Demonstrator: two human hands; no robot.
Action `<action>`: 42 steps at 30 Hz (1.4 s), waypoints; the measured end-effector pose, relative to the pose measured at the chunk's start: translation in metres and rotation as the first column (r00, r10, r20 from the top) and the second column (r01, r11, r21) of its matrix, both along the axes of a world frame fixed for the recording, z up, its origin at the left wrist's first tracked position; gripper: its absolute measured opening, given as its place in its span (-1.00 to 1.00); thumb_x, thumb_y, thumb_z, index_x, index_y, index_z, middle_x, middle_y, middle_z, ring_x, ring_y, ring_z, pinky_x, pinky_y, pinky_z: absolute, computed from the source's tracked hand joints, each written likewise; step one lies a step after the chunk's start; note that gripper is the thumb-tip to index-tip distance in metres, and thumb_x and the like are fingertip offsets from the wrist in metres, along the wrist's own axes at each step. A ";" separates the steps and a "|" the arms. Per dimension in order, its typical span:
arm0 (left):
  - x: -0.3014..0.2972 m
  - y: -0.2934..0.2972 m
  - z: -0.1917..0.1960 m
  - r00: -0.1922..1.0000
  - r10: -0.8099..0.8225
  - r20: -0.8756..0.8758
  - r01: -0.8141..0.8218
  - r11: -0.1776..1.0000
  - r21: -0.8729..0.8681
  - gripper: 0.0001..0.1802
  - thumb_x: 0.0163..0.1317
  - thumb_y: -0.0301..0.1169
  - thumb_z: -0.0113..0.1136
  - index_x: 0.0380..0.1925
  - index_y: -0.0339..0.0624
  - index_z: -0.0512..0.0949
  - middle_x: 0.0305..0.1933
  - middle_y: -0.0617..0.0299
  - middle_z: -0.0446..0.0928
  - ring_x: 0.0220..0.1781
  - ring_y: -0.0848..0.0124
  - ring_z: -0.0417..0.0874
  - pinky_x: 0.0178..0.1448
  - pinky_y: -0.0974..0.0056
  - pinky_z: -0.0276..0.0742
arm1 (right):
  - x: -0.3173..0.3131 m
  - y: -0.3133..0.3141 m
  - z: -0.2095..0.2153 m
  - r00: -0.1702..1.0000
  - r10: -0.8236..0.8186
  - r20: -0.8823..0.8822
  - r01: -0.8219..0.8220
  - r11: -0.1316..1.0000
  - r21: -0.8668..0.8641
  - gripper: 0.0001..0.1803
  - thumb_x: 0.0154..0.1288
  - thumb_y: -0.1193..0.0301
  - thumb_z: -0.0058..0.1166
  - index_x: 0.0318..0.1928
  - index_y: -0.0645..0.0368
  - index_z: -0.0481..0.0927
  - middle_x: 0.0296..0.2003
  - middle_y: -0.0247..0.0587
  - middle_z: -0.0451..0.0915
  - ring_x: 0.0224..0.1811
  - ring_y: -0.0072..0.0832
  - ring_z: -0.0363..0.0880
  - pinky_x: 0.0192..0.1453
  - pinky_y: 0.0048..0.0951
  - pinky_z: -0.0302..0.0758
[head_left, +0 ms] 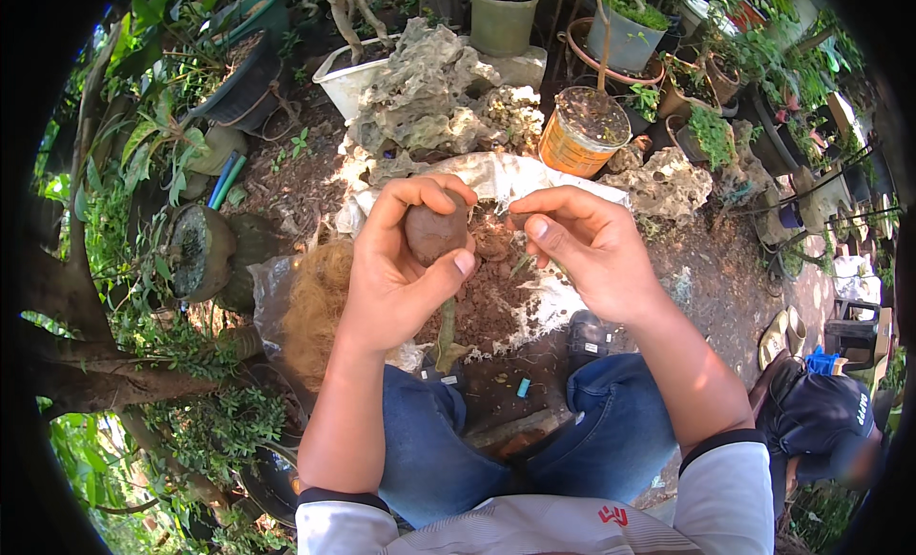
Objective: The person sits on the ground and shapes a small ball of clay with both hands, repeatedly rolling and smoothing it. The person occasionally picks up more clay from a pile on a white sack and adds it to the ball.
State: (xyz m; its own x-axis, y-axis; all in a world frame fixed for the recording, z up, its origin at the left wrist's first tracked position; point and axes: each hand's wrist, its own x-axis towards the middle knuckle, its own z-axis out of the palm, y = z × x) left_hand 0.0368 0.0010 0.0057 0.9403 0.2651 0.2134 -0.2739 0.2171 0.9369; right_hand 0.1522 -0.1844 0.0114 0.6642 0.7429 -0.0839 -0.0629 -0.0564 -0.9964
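Note:
A rounded ball of brown clay-like soil (436, 232) sits in my left hand (401, 259), with the fingers curled over its top and the thumb against its lower side. Below the ball a green stem-like piece (446, 331) shows; whether it joins the ball I cannot tell. To the right of the ball, and apart from it, my right hand (582, 245) is in a pinch, its thumb close to the bent fingers. Anything between those fingertips is too small to make out. Under both hands lies a heap of reddish-brown soil (491, 312) on a white sack (558, 312).
Tan fibre (320, 312) lies on clear plastic at the left. Beyond the sack stand rough rocks (420, 87), an orange bucket (584, 135) and several potted plants. A small blue piece (523, 388) lies between my shoes. Another person (821, 412) bends at the far right.

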 end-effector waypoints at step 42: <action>-0.004 -0.007 0.016 0.997 0.061 0.039 -0.058 0.996 -0.061 -0.43 0.41 -0.50 -0.09 0.40 -0.34 0.16 0.31 0.00 0.35 -0.06 0.36 0.58 -0.02 0.25 0.60 | -0.008 0.006 -0.007 0.995 0.043 -0.092 -0.034 0.995 0.096 -0.53 0.41 0.41 0.21 0.27 0.17 0.46 -0.08 -0.29 0.68 -0.17 -0.66 0.56 -0.12 -0.53 0.54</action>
State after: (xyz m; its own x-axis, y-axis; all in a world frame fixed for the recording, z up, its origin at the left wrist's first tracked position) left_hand 0.0324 -0.0059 0.0219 0.9134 0.3336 0.2332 -0.3256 0.2549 0.9105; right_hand 0.1442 -0.1784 0.0044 0.6277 0.7751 -0.0727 -0.1556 0.0335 -0.9873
